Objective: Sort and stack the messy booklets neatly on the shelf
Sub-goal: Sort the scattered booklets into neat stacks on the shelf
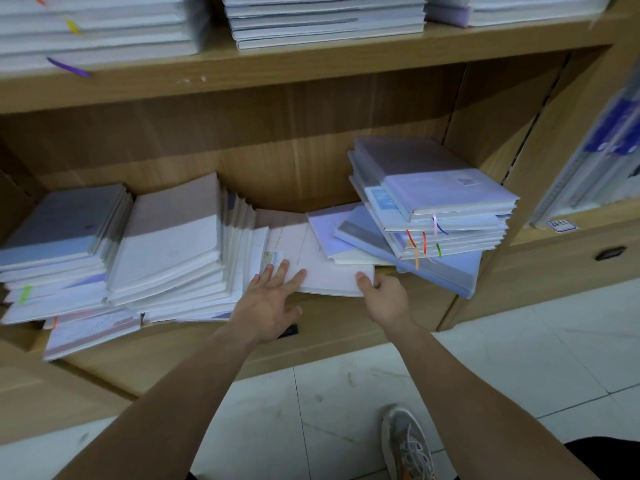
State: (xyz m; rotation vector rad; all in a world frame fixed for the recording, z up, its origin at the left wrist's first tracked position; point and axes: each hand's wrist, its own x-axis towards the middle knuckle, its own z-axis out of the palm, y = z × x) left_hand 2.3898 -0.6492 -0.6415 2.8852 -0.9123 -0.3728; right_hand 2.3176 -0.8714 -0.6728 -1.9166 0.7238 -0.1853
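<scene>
Left hand (273, 303) flat, fingers straight, pressing the near left edge of the white booklet (325, 275). Right hand (386, 299) pinches its near right corner, thumb on top. Hands apart, both on it. Booklet lies flat at the shelf (346, 323) lip, directly ahead, long axis left-right, between the leaning pile (166, 247) and the skewed stack (443, 199); its far end sits under loose covers.

Nothing readable with certainty. At right of the frame, small white label (558, 224) on the shelf edge (588, 233), print too blurred. At lower left, faint print on pink booklet (93, 329), illegible too.
</scene>
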